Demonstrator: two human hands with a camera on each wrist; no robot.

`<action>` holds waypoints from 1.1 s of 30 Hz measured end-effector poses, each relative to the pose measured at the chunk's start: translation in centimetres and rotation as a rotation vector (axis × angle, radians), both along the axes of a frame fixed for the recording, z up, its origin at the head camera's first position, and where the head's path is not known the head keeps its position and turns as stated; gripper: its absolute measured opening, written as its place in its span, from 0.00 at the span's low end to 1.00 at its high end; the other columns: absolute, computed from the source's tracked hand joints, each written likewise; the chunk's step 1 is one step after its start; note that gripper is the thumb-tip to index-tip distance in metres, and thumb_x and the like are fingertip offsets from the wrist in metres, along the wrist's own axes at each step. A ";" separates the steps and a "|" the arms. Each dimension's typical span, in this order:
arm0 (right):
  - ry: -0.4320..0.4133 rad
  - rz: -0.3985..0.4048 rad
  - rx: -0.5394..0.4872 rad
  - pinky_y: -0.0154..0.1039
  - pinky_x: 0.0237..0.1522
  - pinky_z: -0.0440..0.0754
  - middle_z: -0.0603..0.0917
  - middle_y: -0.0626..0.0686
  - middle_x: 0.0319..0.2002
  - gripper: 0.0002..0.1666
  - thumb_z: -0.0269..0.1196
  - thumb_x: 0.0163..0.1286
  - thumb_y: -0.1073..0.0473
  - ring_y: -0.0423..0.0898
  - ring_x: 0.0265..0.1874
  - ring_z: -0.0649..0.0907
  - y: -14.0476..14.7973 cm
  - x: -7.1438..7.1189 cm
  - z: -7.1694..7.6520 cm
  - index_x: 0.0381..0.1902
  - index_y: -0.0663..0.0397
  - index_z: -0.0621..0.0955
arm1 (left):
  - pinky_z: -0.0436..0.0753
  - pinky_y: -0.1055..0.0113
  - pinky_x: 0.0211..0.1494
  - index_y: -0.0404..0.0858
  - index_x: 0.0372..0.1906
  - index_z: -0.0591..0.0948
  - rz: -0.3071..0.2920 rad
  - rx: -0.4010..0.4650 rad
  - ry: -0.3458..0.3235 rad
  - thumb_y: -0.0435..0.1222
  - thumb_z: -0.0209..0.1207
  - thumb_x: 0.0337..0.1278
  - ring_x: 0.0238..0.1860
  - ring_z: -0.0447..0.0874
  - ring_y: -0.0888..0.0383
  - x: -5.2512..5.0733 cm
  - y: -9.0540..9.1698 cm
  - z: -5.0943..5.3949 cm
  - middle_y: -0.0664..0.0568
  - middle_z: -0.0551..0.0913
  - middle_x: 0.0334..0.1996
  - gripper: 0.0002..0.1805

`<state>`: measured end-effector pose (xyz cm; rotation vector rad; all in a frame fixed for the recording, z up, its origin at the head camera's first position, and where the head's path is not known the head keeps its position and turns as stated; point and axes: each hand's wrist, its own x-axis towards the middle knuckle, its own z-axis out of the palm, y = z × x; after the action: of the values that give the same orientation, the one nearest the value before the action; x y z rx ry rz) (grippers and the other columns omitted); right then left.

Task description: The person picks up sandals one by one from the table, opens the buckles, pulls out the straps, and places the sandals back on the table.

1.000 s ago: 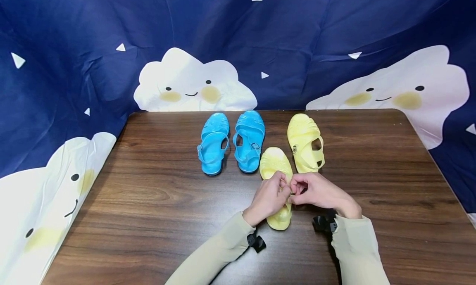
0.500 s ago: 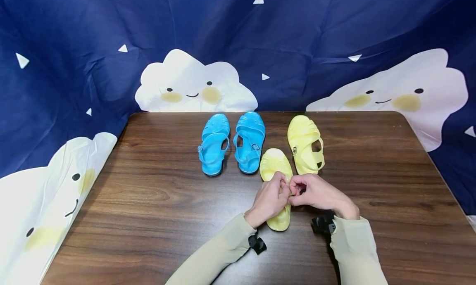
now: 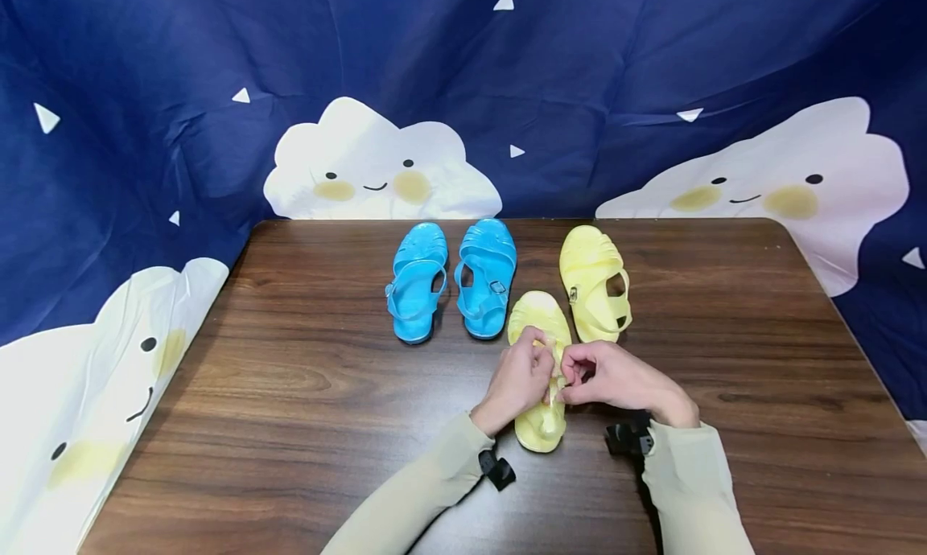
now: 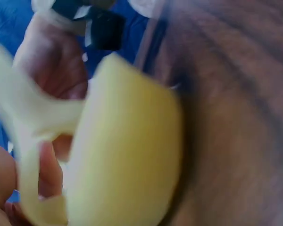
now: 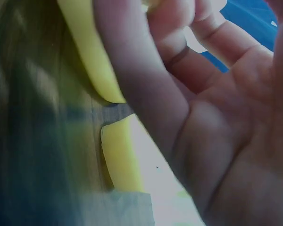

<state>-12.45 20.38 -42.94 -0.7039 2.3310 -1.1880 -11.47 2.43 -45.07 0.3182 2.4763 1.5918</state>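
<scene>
Yellow sandal (image 3: 538, 315), partly hidden by both hands (image 3: 514, 382) (image 3: 618, 372), lies near blue sandals (image 3: 414, 298) (image 3: 487, 269).

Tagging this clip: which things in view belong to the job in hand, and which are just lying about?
In the job: near yellow sandal, left hand, right hand.

Apparently lying about: far yellow sandal, left blue sandal, right blue sandal.

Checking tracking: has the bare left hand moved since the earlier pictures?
Yes, the left hand shifted slightly leftward, judged against the nearer glossy blue strapped sandal.
</scene>
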 end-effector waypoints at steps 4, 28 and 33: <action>-0.016 0.006 -0.007 0.29 0.24 0.70 0.72 0.40 0.20 0.15 0.72 0.54 0.58 0.35 0.21 0.72 0.2 0.0 0.0 0.24 0.52 0.74 | 0.70 0.73 0.12 0.38 0.45 0.72 0.025 0.173 -0.104 0.31 0.48 0.65 0.08 0.73 0.64 -0.6 -0.5 0.2 0.50 0.83 0.20 0.06; -0.072 0.017 -0.041 0.29 0.26 0.74 0.75 0.42 0.21 0.14 0.71 0.55 0.59 0.34 0.21 0.74 0.8 0.0 0.0 0.27 0.55 0.75 | 0.76 0.72 0.22 0.38 0.38 0.80 0.046 0.023 -0.083 0.35 0.55 0.59 0.11 0.74 0.64 -1.5 -2.0 1.8 0.56 0.77 0.23 0.06; -0.080 0.021 -0.042 0.30 0.27 0.76 0.76 0.43 0.22 0.12 0.71 0.56 0.59 0.35 0.23 0.76 0.8 0.0 0.1 0.28 0.55 0.76 | 0.72 0.75 0.25 0.39 0.35 0.83 0.018 -0.082 -0.046 0.35 0.58 0.56 0.15 0.69 0.68 -1.6 -2.4 2.1 0.57 0.79 0.24 0.06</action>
<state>-12.42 21.15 -42.87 -0.6809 2.2338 -1.2364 -13.03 0.05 -42.94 0.2459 2.5084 1.4817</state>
